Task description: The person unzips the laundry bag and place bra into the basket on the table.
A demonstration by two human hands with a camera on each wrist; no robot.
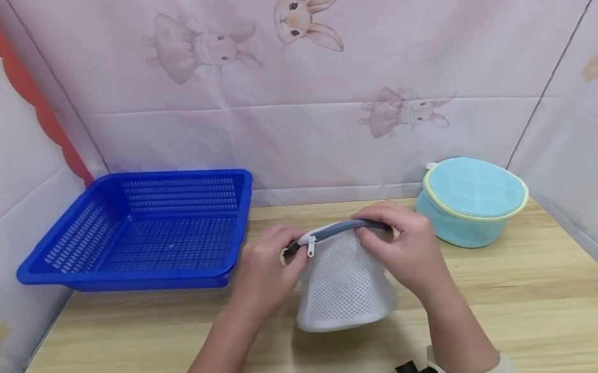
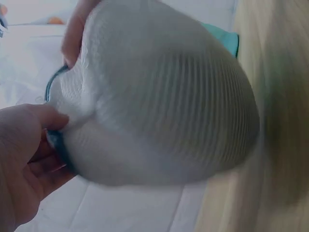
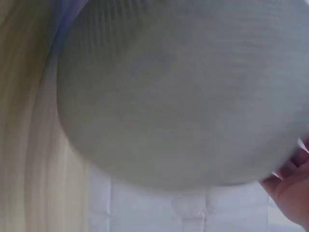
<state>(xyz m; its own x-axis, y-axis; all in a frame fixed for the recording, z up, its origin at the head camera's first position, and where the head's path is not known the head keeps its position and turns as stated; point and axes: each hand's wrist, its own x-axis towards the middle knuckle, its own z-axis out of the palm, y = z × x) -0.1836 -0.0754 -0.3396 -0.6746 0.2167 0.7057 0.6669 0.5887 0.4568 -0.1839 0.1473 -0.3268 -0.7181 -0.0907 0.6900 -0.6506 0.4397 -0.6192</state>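
Observation:
Both hands hold a white mesh laundry bag [image 1: 343,286] by its top, along a grey zipper [image 1: 342,227] with a white pull [image 1: 311,246]. My left hand [image 1: 265,272] pinches the zipper's left end, thumb in front, near the pull. At the other end, the thumb and fingers of my right hand [image 1: 406,244] grip the edge. The bag hangs base down, close over the wooden table, a shadow beneath it. In the left wrist view the ribbed mesh [image 2: 193,111] fills much of the picture; in the right wrist view the bag [image 3: 178,106] is blurred and hides most of the right hand.
A blue plastic basket [image 1: 238,247] with slotted walls stands at the back left of the wooden table [image 1: 128,360]. At the back right sits a light blue mesh bag [image 1: 473,186] with yellow piping. Fabric with rabbit prints [image 1: 279,131] encloses the back and sides.

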